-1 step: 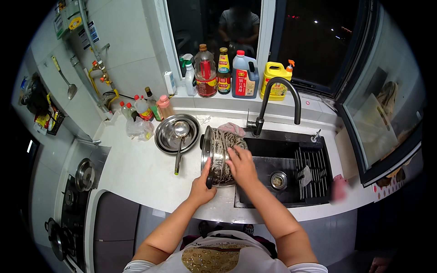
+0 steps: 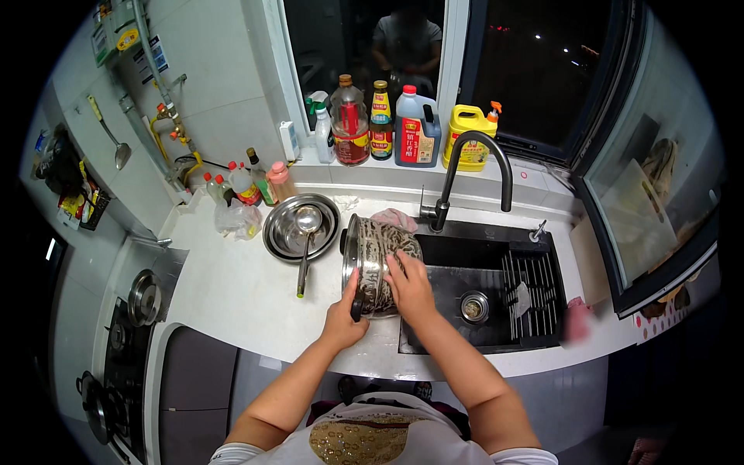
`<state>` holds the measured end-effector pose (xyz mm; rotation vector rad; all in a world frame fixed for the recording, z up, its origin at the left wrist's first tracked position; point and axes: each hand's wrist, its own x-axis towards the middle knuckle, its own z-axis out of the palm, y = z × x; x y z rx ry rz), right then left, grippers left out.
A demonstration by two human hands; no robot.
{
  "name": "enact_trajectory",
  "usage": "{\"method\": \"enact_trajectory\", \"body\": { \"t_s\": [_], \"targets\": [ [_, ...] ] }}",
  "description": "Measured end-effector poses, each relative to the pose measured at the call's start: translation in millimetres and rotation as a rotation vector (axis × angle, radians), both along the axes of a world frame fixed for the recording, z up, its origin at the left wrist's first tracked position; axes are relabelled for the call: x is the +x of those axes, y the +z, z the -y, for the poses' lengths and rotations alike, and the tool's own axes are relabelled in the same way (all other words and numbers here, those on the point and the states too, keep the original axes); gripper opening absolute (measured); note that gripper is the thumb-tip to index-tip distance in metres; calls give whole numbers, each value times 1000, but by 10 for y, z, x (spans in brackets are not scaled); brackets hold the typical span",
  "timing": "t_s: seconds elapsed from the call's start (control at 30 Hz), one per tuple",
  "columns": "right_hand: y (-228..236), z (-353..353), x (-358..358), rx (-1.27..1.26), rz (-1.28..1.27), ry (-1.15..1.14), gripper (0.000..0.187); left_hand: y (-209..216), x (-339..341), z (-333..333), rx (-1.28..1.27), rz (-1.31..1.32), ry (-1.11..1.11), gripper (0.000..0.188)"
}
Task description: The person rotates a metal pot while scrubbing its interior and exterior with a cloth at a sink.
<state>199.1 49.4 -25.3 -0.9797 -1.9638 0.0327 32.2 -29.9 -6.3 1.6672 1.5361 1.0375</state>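
A steel pot [image 2: 373, 256] lies on its side at the counter's edge beside the sink, its wall streaked with dark, mottled marks. My left hand [image 2: 343, 324] grips it low near the rim, by a black handle [image 2: 356, 308], with the index finger stretched up along the metal. On the pot's wall rests my right hand [image 2: 412, 293], fingers spread over the marks. Whatever may lie beneath its palm is hidden. Left of the pot, a steel ladle [image 2: 308, 221] leans inside nested steel bowls [image 2: 332, 232]. A pink cloth [image 2: 395, 218] lies behind the pot.
The black sink [image 2: 453, 280] with its drying rack [image 2: 536, 294] and tall black faucet [image 2: 504, 174] is on the right. Several bottles, including a yellow jug [image 2: 468, 136], line the windowsill. An open window pane [image 2: 651, 186] juts in at right. The stove [image 2: 124, 380] is far left.
My right hand has slid slightly down and toward me along the pot's wall. The left hand and the pot stay in place.
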Motion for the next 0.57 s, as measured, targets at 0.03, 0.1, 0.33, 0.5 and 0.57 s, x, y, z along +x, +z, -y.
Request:
{"method": "enact_trajectory", "body": {
  "t_s": [0.03,0.1,0.33,0.5,0.57],
  "targets": [
    [-105,52,-3,22,6,-22,50,-7,-6,4,2,2,10,99],
    [-256,127,8,72,14,-70,53,-21,-11,-9,10,17,24,99],
    [-229,255,3,-210,-307,-176,48,-43,-30,-22,21,53,25,99],
    [59,6,-104,-199,-465,-68,37,-22,-16,-1,-7,18,25,98],
    [-91,-108,-91,-105,-289,-78,40,-52,-12,-21,52,-16,15,97]
  ]
}}
